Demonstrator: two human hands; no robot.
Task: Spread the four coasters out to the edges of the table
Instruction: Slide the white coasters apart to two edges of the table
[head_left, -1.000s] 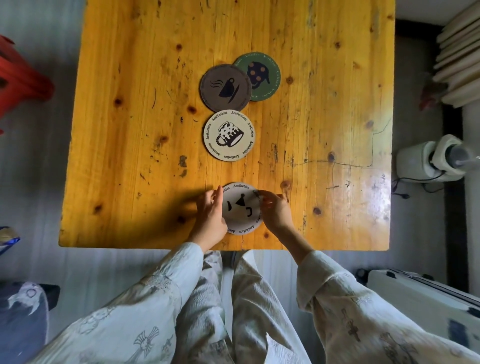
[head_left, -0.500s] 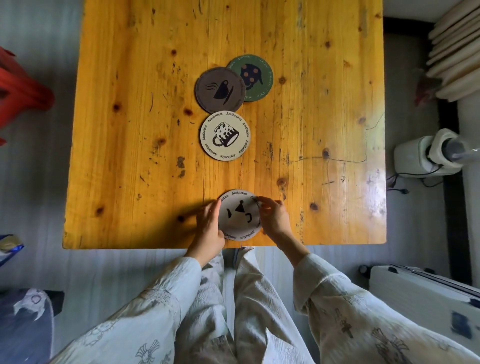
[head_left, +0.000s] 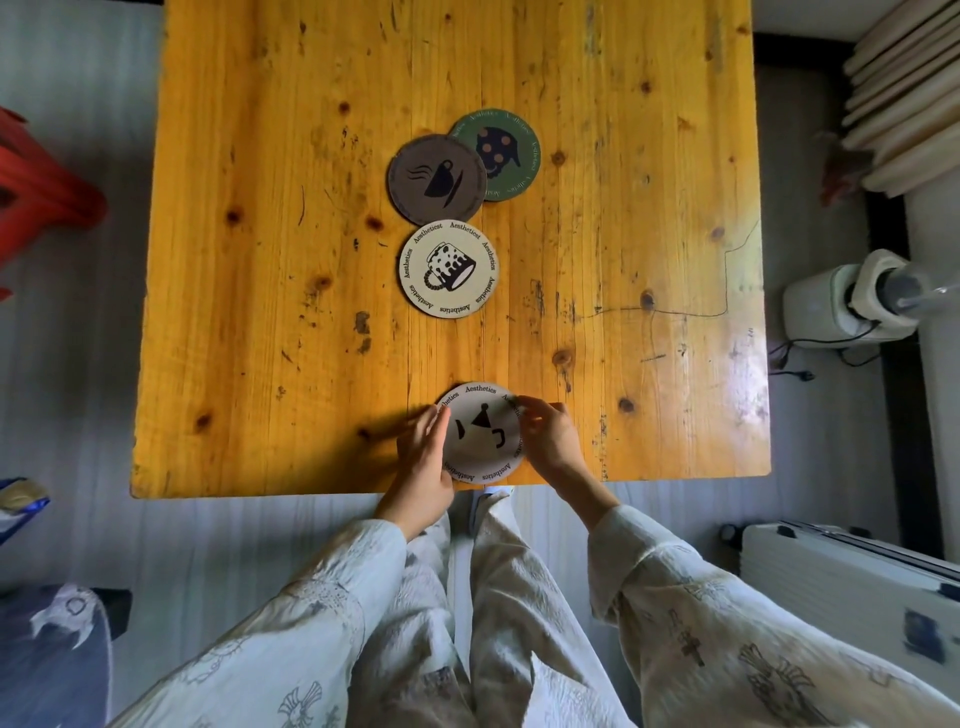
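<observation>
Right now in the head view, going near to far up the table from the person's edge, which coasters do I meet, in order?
Pale teapot coaster at the near edge, held between left hand and right hand → cream mug coaster → brown cup coaster → green coaster, partly under the brown one.

A pale round coaster (head_left: 480, 434) with a black teapot drawing is lying flat at the table's near edge. A cream coaster (head_left: 448, 268) showing a spotted mug is sitting mid-table. Just beyond it, a brown coaster (head_left: 436, 179) with a steaming cup is overlapping a green coaster (head_left: 501, 150).
</observation>
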